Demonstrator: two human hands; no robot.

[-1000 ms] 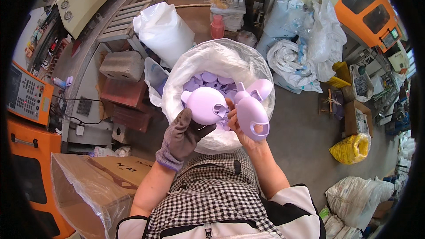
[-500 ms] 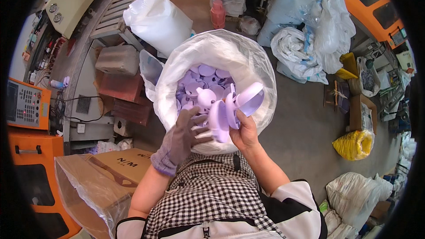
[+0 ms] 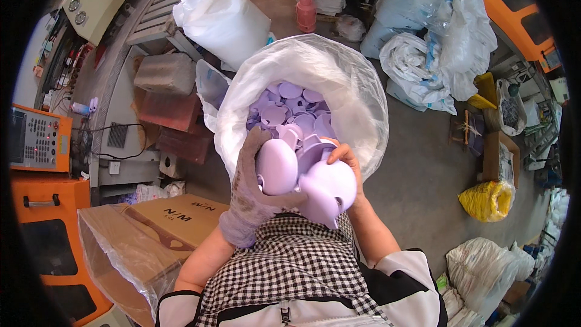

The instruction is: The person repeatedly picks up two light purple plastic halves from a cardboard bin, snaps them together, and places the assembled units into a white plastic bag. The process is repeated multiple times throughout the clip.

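Observation:
Several shiny lavender moulded plastic parts [image 3: 330, 191], cup-like and rounded with small holes, are bunched between my hands. My left hand [image 3: 243, 191], in a grey knitted glove, curls round the left side of the bunch, against a smooth rounded lavender piece [image 3: 278, 166]. My bare right hand [image 3: 352, 160] grips the right side, fingers over the top edge. Both are above the near side of a round container lined with a white plastic bag [image 3: 366, 94]. Inside it lies a heap of similar lavender parts [image 3: 292, 102]. The undersides of the held parts are hidden.
An open cardboard box [image 3: 175, 221] with a clear plastic liner stands at lower left. Beyond the container are a full white sack [image 3: 224, 21] and a pink gas cylinder [image 3: 306, 12]. White bags [image 3: 411, 63] and a yellow sack [image 3: 487, 201] sit to the right.
The bunch of lavender parts has turned and come nearer to me, showing rounded outer sides. My left hand has moved from beside the parts to close round them. My right hand's grip has shifted.

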